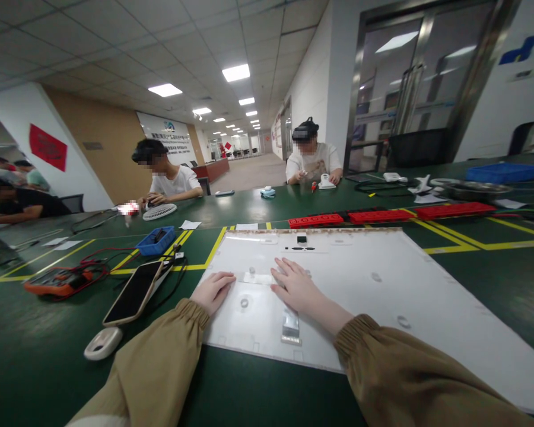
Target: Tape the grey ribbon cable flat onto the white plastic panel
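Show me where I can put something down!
Bare dark green tabletop shows between the khaki left sleeve and khaki right sleeve, this side of the white rectangular panel, and right of that panel, up to the yellow tape lines. Crowded left of it: black-screened phone in beige case, cream oval object, orange-grey multimeter, blue plastic tray.

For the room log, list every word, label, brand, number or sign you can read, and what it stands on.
No text is legible.
Wall sign: lettering, too small and blurred.
Red poster on the pillar: dark marking, too blurred.
Orange meter: any markings too small.
Blue wall emblem: no readable wording.
White panel: no readable wording.
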### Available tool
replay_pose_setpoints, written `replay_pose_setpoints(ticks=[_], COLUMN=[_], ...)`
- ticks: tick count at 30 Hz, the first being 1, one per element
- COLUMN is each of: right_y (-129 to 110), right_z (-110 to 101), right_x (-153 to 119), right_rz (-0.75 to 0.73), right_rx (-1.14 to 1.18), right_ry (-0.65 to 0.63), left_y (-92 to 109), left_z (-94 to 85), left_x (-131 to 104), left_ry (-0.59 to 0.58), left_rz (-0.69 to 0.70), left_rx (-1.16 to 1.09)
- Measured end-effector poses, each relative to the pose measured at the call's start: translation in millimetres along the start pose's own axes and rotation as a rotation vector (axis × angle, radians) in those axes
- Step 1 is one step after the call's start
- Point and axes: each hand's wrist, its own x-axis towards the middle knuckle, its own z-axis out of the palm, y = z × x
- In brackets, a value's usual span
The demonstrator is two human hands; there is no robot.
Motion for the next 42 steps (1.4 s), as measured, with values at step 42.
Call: replay_pose_setpoints(ticks=[42], right_y=[4.8], right_z=[-2.9], right_x=[15.8], right_rz=[0.228], right_rx=[0.405], right_ry=[0.151], left_y=[-0.8], left_z=[-0.1], left_x=[-0.3], left_ry=[-0.007], left_rz=[0.003], left_rx=[0.006])
